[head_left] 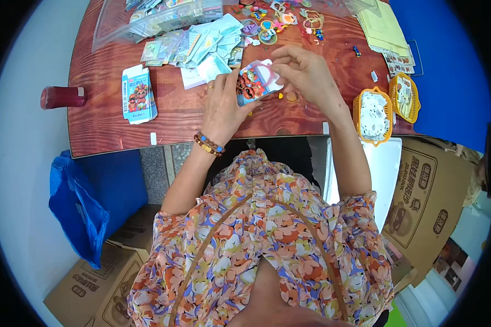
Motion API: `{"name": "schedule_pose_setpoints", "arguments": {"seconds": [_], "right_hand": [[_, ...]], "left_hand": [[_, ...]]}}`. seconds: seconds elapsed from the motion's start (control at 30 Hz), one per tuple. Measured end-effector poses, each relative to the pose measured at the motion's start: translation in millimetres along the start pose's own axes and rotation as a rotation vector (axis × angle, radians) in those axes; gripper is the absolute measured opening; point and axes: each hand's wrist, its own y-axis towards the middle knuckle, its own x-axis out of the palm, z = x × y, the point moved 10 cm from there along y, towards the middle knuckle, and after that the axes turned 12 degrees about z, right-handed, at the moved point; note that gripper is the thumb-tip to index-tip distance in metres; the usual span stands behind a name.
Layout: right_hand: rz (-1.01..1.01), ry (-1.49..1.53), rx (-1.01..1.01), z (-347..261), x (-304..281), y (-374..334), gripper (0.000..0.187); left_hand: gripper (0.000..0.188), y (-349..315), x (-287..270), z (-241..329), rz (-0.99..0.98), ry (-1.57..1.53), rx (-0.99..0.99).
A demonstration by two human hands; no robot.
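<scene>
My left hand (223, 103) is closed around a small printed cardboard box (251, 86), holding it tilted above the wooden table. Red cartoon figures cover the box's front, and its white flap end points toward my right hand (305, 73). That hand's thumb and fingers are bent together at the flap, by a pinkish strip; what they pinch is too small to tell. Just beyond my left hand lies a loose pile of pale cards and packets (215, 43). Left of it rests a short stack of light-blue flat boxes (138, 98) with similar figures.
A clear plastic bin (163, 24) of packets stands far left, with small colourful toys (267, 32) beside it. Two yellow baskets (372, 117) hold small white pieces at the right edge. Yellow sheets (384, 27) lie far right. A dark red bottle (63, 98) is at the left edge.
</scene>
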Motion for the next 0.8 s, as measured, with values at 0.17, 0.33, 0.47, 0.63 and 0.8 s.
{"name": "schedule_pose_setpoints", "arguments": {"seconds": [0.17, 0.33, 0.47, 0.63, 0.8], "right_hand": [[0.025, -0.127, -0.032, -9, -6, -3, 0.025], [0.217, -0.151, -0.048, 7, -53, 8, 0.021], [0.207, -0.650, -0.402, 44, -42, 15, 0.025], [0.189, -0.825, -0.375, 71, -36, 24, 0.022], [0.230, -0.633, -0.337, 47, -48, 17, 0.016]], "left_hand": [[0.085, 1, 0, -3, 0.013, 0.009, -0.005], [0.083, 3, -10, -3, 0.085, -0.033, 0.042], [0.081, 1, -6, -1, 0.067, -0.101, 0.044], [0.080, -1, -10, 1, 0.079, -0.076, 0.032], [0.081, -1, -7, 1, 0.083, -0.037, 0.039]]}}
